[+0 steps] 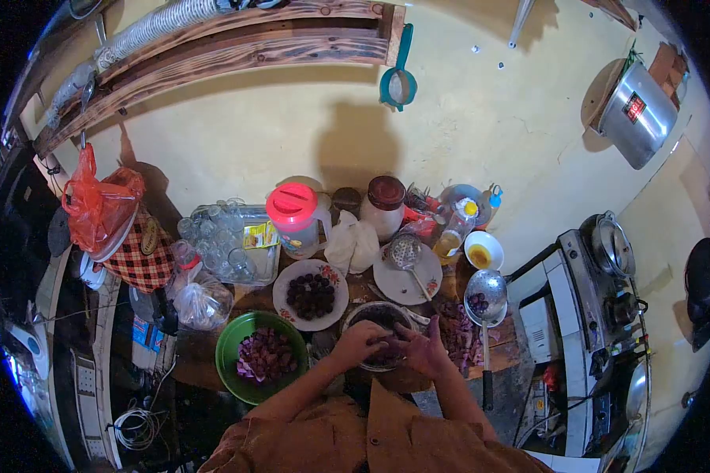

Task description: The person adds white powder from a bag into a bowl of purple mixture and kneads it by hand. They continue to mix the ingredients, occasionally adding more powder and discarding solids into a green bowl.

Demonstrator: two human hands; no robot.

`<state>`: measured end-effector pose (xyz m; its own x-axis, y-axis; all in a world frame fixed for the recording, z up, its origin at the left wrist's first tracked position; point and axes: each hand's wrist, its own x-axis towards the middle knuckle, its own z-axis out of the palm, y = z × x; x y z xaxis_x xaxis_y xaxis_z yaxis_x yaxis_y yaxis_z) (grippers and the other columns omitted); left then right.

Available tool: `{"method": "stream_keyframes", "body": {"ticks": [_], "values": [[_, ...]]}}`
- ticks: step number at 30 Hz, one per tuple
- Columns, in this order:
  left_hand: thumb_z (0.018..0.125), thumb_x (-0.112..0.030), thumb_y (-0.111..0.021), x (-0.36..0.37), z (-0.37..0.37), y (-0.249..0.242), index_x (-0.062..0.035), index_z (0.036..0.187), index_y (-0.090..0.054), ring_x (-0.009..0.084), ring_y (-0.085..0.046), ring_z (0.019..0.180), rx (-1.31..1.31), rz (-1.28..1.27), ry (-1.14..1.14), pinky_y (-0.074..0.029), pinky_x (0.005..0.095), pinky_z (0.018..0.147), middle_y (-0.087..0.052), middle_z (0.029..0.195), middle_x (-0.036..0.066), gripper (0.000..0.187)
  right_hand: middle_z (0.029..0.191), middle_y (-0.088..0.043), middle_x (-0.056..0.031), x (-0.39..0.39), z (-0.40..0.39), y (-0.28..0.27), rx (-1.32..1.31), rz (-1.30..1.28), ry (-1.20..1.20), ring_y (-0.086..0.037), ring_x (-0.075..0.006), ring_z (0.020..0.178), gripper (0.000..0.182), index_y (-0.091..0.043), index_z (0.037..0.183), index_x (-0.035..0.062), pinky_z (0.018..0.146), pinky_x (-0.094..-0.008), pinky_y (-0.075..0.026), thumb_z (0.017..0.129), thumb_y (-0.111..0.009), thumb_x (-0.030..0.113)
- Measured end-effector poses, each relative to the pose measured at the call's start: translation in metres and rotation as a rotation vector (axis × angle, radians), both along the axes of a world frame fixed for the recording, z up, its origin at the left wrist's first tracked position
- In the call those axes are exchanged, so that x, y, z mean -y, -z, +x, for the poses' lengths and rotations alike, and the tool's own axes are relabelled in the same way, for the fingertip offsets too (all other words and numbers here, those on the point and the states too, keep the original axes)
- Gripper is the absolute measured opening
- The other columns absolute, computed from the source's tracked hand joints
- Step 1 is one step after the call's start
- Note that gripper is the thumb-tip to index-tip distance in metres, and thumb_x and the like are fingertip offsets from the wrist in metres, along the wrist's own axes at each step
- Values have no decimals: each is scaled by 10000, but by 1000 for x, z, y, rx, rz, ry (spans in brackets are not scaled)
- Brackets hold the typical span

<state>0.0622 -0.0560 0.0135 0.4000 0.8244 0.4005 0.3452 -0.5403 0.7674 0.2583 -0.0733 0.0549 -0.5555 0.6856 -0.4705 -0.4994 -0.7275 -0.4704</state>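
Note:
Both my hands are over a metal bowl (349,321) of dark purple, mashed-looking stuff. My left hand (361,344) is at the bowl's left side, fingers bent and closed inward; what they hold, if anything, is hidden. My right hand (424,348) is at the right rim, thumb raised and fingers apart, their tips close to my left fingers. Behind the bowl, a flowered plate (333,284) carries several dark round balls (310,296). To the left, a green basin (227,347) contains purple chunks (266,355).
A slotted spoon (405,252) lies across a white plate (386,288). At right are a long-handled ladle (486,347), purple peelings (459,335) and a bowl of yellow liquid (483,251). Behind stand a pink-lidded jug (292,217), jar (384,209) and oil bottle (454,232). A stove (588,315) is far right.

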Motion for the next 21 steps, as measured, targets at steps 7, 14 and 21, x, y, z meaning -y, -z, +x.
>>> {"method": "stream_keyframes", "body": {"ticks": [7,14,21], "values": [[706,-135,-649,-4,-8,-13,-44,797,-632,272,-570,834,-78,18,40,-434,365,775,-622,842,82,130,1226,-482,-197,-2,-2,6,6,-32,-16,-426,-326,1157,991,-356,1303,78,982,-511,-259,668,-244,830],[714,-114,-627,-10,-15,6,-51,787,-622,274,-573,817,-44,-4,-138,-422,358,759,-612,798,96,96,1286,-417,-221,2,-2,-10,69,21,-36,-356,-342,1220,999,-300,1347,109,994,-525,-230,662,-244,835],[770,-201,-585,4,-8,30,-96,841,-637,280,-486,1024,-457,205,-189,-277,572,935,-567,1021,78,137,1334,-348,-222,1,6,-16,-269,109,15,-318,-357,1249,998,-219,1382,124,1009,-543,-213,672,-244,825]]}}
